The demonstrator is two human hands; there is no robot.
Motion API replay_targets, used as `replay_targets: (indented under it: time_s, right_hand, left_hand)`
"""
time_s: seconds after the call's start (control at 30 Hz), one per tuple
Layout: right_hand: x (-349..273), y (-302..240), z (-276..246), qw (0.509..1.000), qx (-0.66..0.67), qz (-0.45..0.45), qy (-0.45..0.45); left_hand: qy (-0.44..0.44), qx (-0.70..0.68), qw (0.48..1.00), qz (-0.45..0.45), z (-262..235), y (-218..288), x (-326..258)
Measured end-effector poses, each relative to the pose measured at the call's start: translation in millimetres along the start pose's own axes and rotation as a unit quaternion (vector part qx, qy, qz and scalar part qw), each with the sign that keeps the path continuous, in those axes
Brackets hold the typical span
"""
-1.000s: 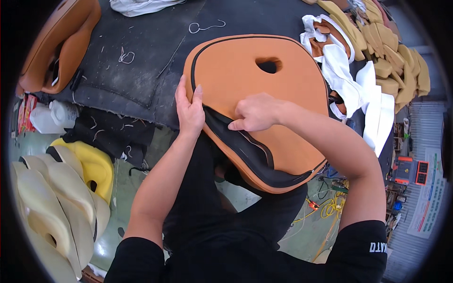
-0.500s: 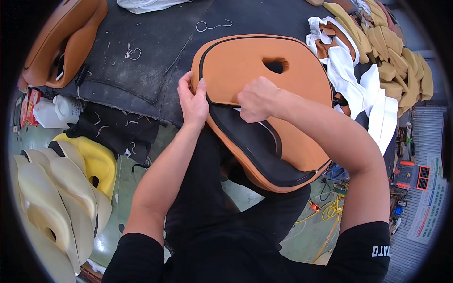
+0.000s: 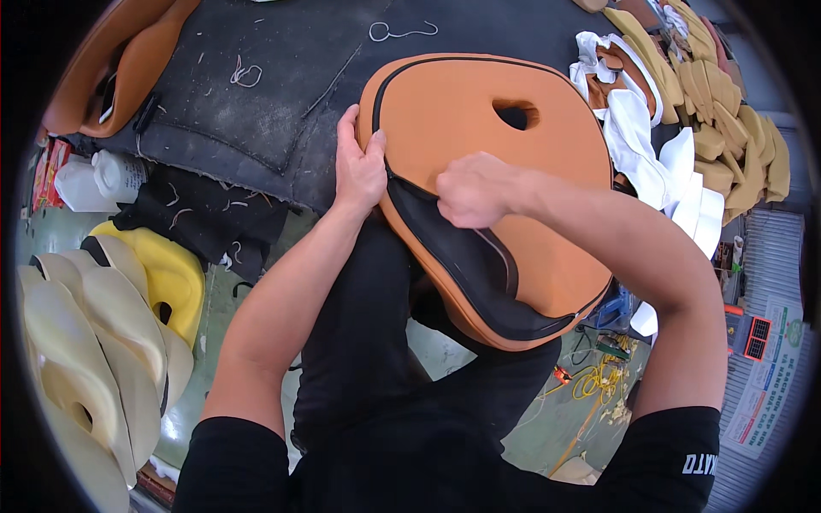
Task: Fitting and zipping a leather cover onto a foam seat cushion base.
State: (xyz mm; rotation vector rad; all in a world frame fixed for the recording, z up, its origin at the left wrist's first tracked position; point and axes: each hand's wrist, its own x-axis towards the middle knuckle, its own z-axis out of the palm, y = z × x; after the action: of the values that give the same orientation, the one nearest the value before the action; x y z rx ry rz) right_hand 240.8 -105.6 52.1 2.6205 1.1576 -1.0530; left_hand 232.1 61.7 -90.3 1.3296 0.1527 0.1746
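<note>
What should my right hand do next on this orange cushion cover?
Probably pull further along the black zipper opening toward the lower end. The right hand pinches at its upper part, the left hand braces the orange cushion at the edge, and below the right hand the opening gapes wide, showing black lining.

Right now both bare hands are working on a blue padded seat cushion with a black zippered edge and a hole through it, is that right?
Not quite: the padded seat cushion is orange, not blue, as the head view shows. The left hand grips its edge and the right hand pinches at its black zippered edge.
</note>
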Motion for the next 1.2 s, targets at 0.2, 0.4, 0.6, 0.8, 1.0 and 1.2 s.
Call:
replay_targets:
  time_s: [0.2,0.4,0.6,0.8,1.0,1.2]
  right_hand:
    - [-9,-53,15,0.993,0.039,0.039,0.103]
    - [0,-57,29,0.993,0.014,0.087,0.079]
    - [-6,-51,49,0.983,0.028,0.06,0.172]
    - [-5,-49,41,0.992,0.006,0.064,0.107]
    - [-7,-48,41,0.992,-0.002,0.055,0.116]
    - [-7,-46,41,0.991,0.001,0.039,0.129]
  left_hand:
    - [0.063,0.066,0.995,0.033,2,1,-2]
    - [0.068,0.063,0.995,0.036,-1,-15,1]
    - [-0.082,0.413,0.871,0.253,-47,42,-25]
    - [-0.298,0.496,0.755,0.31,-58,77,-21]
    - [-0.388,0.52,0.715,0.26,-56,87,3]
    - [-0.451,0.609,0.597,0.265,-44,108,9]
